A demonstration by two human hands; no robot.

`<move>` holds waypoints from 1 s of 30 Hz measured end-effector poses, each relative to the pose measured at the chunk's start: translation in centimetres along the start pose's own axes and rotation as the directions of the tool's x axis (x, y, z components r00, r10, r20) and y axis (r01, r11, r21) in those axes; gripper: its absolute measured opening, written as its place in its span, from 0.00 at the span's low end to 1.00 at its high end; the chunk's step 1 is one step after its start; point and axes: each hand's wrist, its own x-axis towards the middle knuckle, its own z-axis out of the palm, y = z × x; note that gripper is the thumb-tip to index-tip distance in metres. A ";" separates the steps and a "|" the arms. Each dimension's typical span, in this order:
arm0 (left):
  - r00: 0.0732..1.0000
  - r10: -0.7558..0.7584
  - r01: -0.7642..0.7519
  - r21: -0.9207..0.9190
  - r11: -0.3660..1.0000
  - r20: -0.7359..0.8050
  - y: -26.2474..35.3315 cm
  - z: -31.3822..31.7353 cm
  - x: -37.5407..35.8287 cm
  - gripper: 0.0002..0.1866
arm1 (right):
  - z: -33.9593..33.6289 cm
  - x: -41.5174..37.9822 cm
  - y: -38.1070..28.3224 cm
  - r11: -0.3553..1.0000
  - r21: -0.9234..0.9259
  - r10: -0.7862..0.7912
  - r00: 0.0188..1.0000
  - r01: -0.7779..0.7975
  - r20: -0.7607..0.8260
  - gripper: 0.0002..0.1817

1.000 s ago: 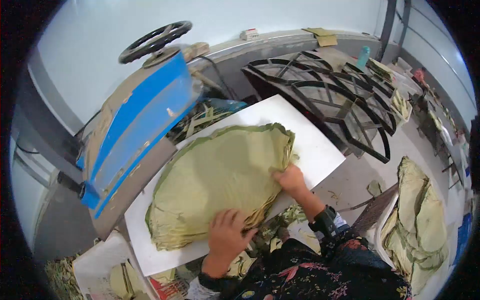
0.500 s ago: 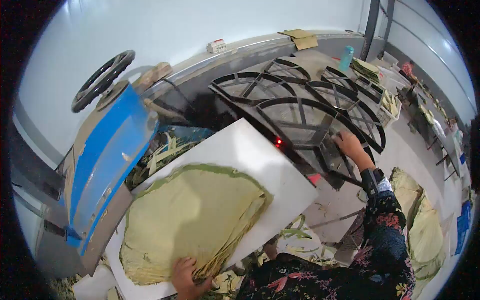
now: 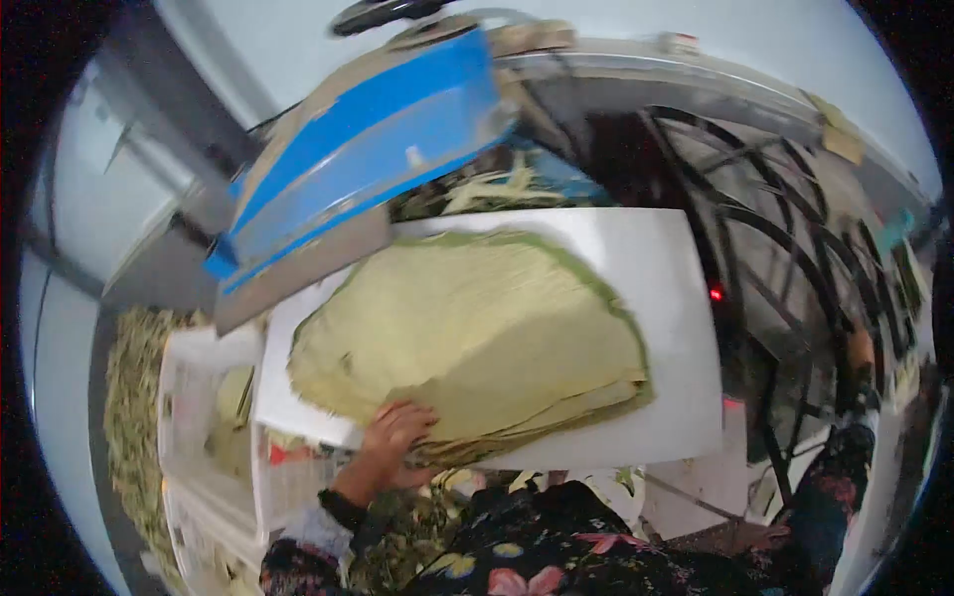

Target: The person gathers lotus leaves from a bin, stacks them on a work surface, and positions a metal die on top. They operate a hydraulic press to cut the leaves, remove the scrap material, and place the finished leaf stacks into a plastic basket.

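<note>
A stack of large, pale green fan-shaped leaves (image 3: 477, 308) lies on a white board (image 3: 686, 328). My left hand (image 3: 399, 429) grips the near edge of this stack, fingers over the top and thumb low at the edge. On the far right, my right hand (image 3: 861, 350) is stretched out to the black metal frames (image 3: 760, 238). It is small and smeared there, so its fingers and any hold on a bar cannot be made out. The frames have curved rims with spokes and stand beside the board.
A blue metal machine part (image 3: 368, 149) with a black handwheel (image 3: 383, 14) rises behind the board. White plastic crates (image 3: 211, 343) stand at the left, near a heap of leaf scraps (image 3: 139, 397). A red light (image 3: 716, 294) glows by the frames.
My view has turned left, so the board and frames appear further right and the crates have come into view. My left hand stays at the stack's near edge; my right arm remains outstretched.
</note>
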 end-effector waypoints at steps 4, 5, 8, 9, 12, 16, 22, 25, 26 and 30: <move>0.998 0.034 -0.036 -0.039 0.999 -0.048 -0.3 0.6 0.2 0.26 | -3.9 0.8 -0.3 0.997 0.079 -0.016 0.992 0.026 -0.122 0.22; 0.999 0.008 -0.010 -0.027 1.000 -0.053 -0.3 0.8 0.2 0.26 | -3.2 1.6 1.7 0.989 0.015 -0.143 0.966 0.150 -0.215 0.20; 0.996 0.027 -0.028 -0.017 0.999 -0.089 -0.4 1.2 0.0 0.27 | -3.1 -1.5 0.2 0.980 0.008 -0.182 0.907 0.199 -0.379 0.20; 0.994 0.050 -0.051 -0.014 0.999 -0.100 -0.4 1.2 0.1 0.27 | -3.3 -2.8 -0.9 0.978 0.001 -0.186 0.867 0.210 -0.462 0.20; 0.989 0.065 -0.069 -0.025 0.997 -0.136 -0.1 0.7 0.1 0.27 | -4.4 -8.1 -8.6 0.969 0.083 -0.176 0.882 0.234 -0.437 0.20; 0.999 0.031 -0.030 0.014 0.999 -0.039 -0.4 1.4 -0.5 0.28 | -6.6 -22.2 -27.7 0.796 -0.065 -0.553 0.680 0.602 -0.480 0.15; 0.968 0.145 -0.133 0.074 0.988 -0.202 -0.7 1.7 -1.0 0.26 | -8.3 -33.9 -48.7 0.424 0.101 -0.857 0.435 0.900 -0.276 0.11; 0.982 0.098 -0.092 0.042 0.995 -0.163 -0.6 2.1 -1.4 0.26 | -6.1 -35.8 -55.1 0.391 0.001 -0.904 0.384 0.920 -0.186 0.11; 0.981 0.094 -0.089 0.037 0.995 -0.169 -0.6 2.3 -1.5 0.26 | -5.6 -36.4 -57.2 0.367 0.016 -0.913 0.364 0.930 -0.187 0.10; 0.941 0.141 -0.122 0.079 0.989 -0.308 -0.6 2.6 -2.0 0.25 | -3.8 -37.0 -62.2 0.319 -0.022 -0.941 0.314 0.947 -0.124 0.08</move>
